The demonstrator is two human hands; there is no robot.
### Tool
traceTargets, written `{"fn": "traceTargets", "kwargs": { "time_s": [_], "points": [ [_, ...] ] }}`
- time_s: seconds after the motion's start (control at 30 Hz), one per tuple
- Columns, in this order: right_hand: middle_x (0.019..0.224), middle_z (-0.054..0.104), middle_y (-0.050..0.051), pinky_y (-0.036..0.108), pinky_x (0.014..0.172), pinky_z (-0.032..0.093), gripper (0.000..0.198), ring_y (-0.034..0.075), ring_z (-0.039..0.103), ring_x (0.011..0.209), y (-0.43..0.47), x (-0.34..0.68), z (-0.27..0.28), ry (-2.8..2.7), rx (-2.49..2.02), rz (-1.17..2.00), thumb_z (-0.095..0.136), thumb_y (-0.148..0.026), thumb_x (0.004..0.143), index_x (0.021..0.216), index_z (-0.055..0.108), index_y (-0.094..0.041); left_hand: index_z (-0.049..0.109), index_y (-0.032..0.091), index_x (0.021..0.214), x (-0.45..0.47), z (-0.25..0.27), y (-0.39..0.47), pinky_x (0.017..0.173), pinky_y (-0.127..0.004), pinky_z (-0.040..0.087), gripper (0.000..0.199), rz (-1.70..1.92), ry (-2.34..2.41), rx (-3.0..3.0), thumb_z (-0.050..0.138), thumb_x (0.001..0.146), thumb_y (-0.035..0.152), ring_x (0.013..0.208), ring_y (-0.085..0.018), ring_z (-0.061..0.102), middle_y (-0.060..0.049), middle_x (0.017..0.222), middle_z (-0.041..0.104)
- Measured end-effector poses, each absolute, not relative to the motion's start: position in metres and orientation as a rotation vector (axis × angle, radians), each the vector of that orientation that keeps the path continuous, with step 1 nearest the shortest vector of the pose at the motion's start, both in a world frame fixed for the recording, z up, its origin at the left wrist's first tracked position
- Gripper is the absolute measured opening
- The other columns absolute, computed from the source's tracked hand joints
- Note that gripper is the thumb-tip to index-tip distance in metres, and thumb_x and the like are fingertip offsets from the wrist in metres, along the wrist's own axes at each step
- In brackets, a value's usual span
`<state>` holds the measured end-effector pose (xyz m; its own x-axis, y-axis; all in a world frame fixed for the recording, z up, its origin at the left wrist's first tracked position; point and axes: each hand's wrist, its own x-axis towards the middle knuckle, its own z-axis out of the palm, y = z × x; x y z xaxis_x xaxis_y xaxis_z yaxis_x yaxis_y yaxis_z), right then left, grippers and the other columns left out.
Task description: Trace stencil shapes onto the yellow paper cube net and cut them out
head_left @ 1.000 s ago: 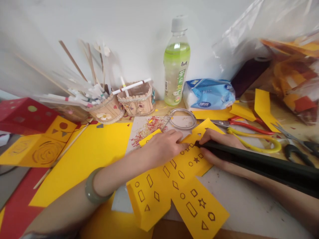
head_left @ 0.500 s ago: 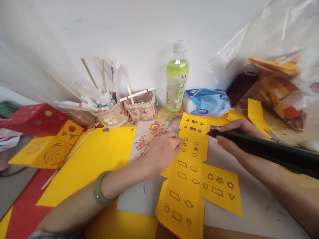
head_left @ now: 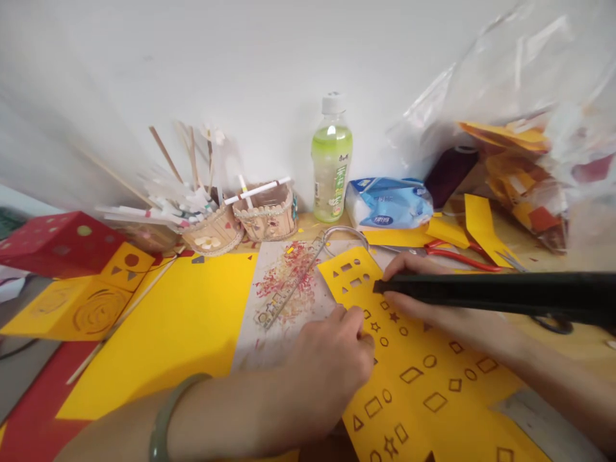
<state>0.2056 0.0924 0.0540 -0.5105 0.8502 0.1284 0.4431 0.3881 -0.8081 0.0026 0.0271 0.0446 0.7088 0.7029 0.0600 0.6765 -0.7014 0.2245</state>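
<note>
A yellow card [head_left: 414,410] covered with drawn stars, boxes, circles and triangles lies slantwise before me; several shapes at its far end are cut out. With curled fingers, my left hand [head_left: 332,366] grips the card's left edge; the thumb is hidden. My right hand [head_left: 409,289] rests over the card's upper right, fingers closed round a long black tool [head_left: 500,296]. Its front end is by the cut-out shapes, and its working tip cannot be made out. A clear ruler [head_left: 293,289] lies beyond my left hand among red and tan crumbs.
Two wooden-slat pots [head_left: 267,215] with pens and sticks stand by the wall. Beside them are a green drink bottle [head_left: 332,160] and a blue tissue pack [head_left: 389,204]. Red-handled pliers [head_left: 462,253] lie right. A red box [head_left: 58,244] and a yellow sheet [head_left: 192,321] are left.
The card has turned and shifted, its near end swinging right and its far end coming closer. My left hand has come nearer to me; the black tool's front end has moved left and down.
</note>
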Motion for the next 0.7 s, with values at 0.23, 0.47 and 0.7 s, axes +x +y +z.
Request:
{"fn": "traceTargets", "kwargs": {
  "time_s": [0.23, 0.47, 0.7],
  "points": [
    [0.074, 0.063, 0.0, 0.03, 0.057, 0.049, 0.01, 0.017, 0.058, 0.065, 0.081, 0.197, 0.042, -2.131, -1.192, 0.982, 0.055, -0.035, 0.082, 0.082, 0.054, -0.025, 0.069, 0.004, 0.084, 0.014, 0.026, 0.011, 0.033, -0.024, 0.042, 0.029, 0.672, 1.23, 3.177, 0.04, 0.082, 0.004, 0.053, -0.019, 0.06, -0.02, 0.09, 0.07],
    [0.069, 0.067, 0.001, 0.032, 0.052, 0.052, 0.007, 0.02, 0.064, 0.059, 0.075, 0.196, 0.034, -2.187, -1.245, 0.901, 0.055, -0.034, 0.082, 0.082, 0.056, -0.027, 0.07, 0.002, 0.089, 0.017, 0.031, 0.012, 0.031, -0.022, 0.04, 0.032, 0.605, 1.236, 3.24, 0.039, 0.081, 0.003, 0.042, -0.015, 0.058, -0.021, 0.091, 0.071],
    [0.067, 0.067, -0.002, 0.032, 0.048, 0.049, 0.004, 0.018, 0.061, 0.052, 0.072, 0.191, 0.024, -2.124, -1.206, 0.833, 0.056, -0.03, 0.081, 0.08, 0.053, -0.03, 0.07, 0.002, 0.086, 0.017, 0.031, 0.014, 0.03, -0.021, 0.036, 0.028, 0.622, 1.202, 3.278, 0.043, 0.078, 0.005, 0.04, -0.015, 0.057, -0.021, 0.088, 0.071]
  ]
}}
